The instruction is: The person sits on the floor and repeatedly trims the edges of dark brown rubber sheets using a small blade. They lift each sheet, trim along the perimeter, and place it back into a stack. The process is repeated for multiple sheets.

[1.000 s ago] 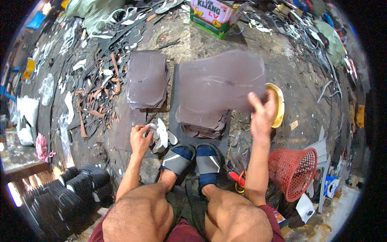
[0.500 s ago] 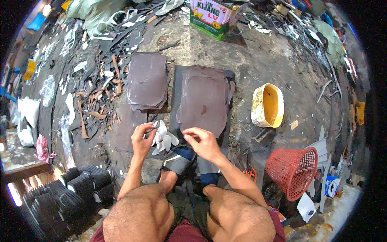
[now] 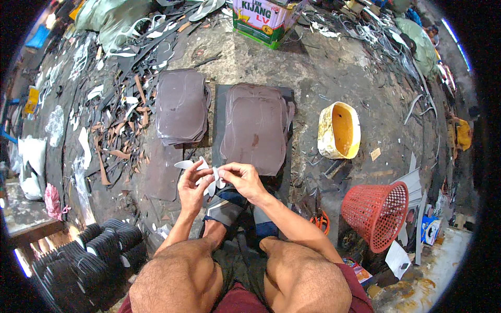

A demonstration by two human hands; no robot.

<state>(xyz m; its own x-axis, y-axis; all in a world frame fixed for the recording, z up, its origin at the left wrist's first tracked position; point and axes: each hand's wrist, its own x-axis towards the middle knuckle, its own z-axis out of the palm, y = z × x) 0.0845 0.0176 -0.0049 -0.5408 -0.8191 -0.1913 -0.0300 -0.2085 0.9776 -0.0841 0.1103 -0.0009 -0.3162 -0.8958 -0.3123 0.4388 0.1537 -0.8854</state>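
Note:
My left hand (image 3: 193,189) and my right hand (image 3: 242,180) are close together above my feet, fingertips almost meeting. Between them is a thin white oval piece (image 3: 215,175), pinched by the fingers of my right hand and also close to my left fingertips. More white oval pieces (image 3: 183,164) stick out around the bent fingers of my left hand; which of them it grips and which lie behind it is partly hidden. Just beyond my hands lies a stack of brown sheets (image 3: 255,133) with pale curved outlines, on a dark board (image 3: 221,104). A second brown stack (image 3: 181,107) sits to its left.
A yellowed tub (image 3: 340,130) stands right of the sheets, with a red plastic basket (image 3: 368,216) nearer me. A rectangular tin (image 3: 263,21) is at the far side. Scraps (image 3: 122,125) litter the left floor; black sole-shaped pieces (image 3: 99,255) are stacked at lower left.
My hands have come together, the right moving left to the white pieces. The fanned white pieces now show spread around my left fingers. The whole view has shifted slightly.

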